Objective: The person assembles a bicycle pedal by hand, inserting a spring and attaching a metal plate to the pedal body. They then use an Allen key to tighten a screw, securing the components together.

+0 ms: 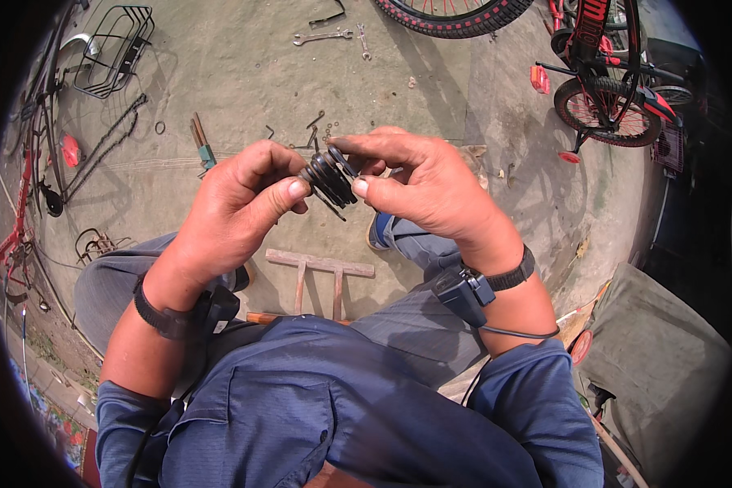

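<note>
Between my hands is a dark, greasy coil spring (330, 180), held up above the ground with a thin straight end sticking out below it. My left hand (244, 199) is closed on its left side, thumb pressed against the coils. On the other side, my right hand (423, 179) pinches the upper right end between thumb and fingers, by a loop of the black wire. Some of the fingertips are hidden behind the spring. Just beyond my hands, a few small bolts and washers (320, 119) lie on the ground.
Two wrenches (324, 37) lie farther off, left of a bicycle wheel (455, 15). A red and black bicycle (598, 81) is at the far right. On the left are a chain (106, 146), a black wire basket (115, 50) and a green-handled tool (204, 146). A wooden stool (321, 264) stands between my legs.
</note>
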`<state>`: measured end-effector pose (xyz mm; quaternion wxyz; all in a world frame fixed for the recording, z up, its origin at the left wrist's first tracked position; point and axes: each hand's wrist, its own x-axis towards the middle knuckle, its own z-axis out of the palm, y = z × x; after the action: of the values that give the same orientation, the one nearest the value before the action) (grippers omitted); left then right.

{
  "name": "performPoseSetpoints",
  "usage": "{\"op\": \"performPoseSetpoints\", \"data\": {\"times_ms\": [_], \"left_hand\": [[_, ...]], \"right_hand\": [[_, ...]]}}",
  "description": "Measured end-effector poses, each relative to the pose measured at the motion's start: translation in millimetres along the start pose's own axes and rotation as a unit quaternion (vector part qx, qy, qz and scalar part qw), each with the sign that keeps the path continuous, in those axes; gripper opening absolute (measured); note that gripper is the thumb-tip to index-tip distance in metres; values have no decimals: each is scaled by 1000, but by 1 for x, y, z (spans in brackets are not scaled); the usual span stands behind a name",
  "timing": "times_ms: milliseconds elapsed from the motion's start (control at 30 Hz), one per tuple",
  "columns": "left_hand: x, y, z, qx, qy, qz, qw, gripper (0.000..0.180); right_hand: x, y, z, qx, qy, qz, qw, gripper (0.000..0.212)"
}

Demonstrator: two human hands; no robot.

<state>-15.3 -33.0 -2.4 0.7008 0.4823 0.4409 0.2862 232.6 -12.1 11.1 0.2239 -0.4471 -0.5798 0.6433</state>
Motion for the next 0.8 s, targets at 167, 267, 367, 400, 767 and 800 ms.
{"op": "performPoseSetpoints", "data": {"times_ms": [167,267,367,400,767,800], "left_hand": [[0,-2,2,0,4,-6,1000,17],[0,-4,2,-11,8,-4,1000,16],[2,-7,4,-3,17,21,1000,23],[1,-7,3,-11,17,12,1000,21],[1,-6,2,-26,26,-3,999,18],[1,-6,2,-27,27,-3,999,19]], "right_hand": [[-1,4,0,-48,6,-32,998,39],[-1,7,1,-72,14,-56,996,37],[2,9,2,-100,23,-100,990,36],[3,9,3,-108,28,-117,987,36],[5,16,12,-121,60,-166,977,43],[4,16,13,-117,59,-161,978,44]]}}
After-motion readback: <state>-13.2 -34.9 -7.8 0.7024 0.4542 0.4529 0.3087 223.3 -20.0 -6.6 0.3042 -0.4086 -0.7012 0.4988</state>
